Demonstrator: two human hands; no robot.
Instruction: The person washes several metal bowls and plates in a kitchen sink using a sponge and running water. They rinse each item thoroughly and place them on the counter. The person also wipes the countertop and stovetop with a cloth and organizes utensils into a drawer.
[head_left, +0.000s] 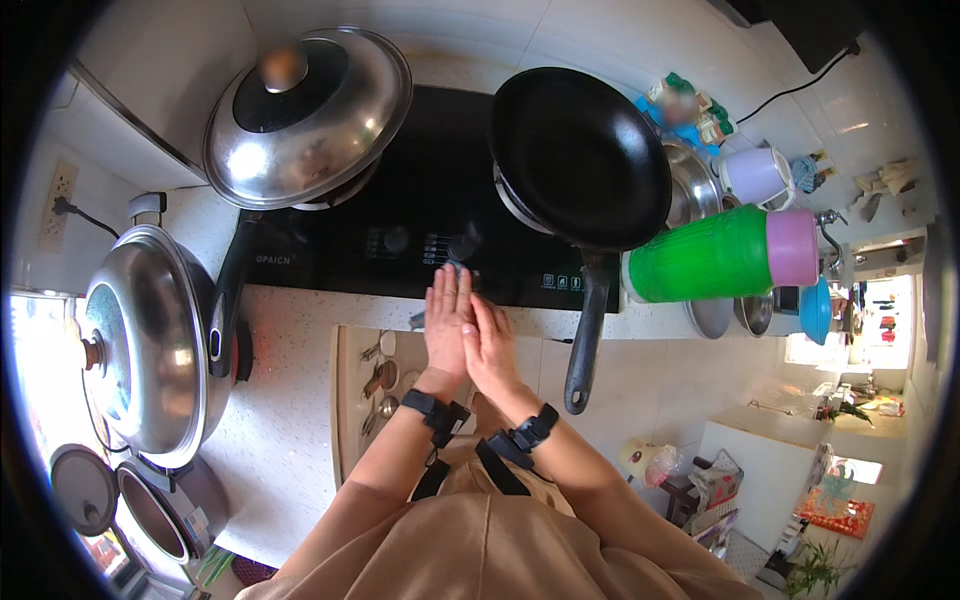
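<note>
My left hand (448, 319) reaches flat over the front edge of the black glass gas cooktop (337, 255), fingers extended close together. Against it rests my right hand (491, 345), palm turned inward. Nothing can be made out between the two hands; something small and bluish shows beside and beyond my left hand, too little to name. Past my fingertips are the cooktop's control knobs (459, 246). On the right burner sits a black frying pan (581, 157), its handle pointing toward me. A wok with a domed steel lid (322, 142) covers the left burner.
A green thermos (701, 255) with a pink top lies across the view at right, near steel bowls (686, 184). At left, a large lidded steel pan (150, 337) and a dark pot (154, 510) stand on the speckled counter (277, 420). An open drawer (339, 405) holds utensils.
</note>
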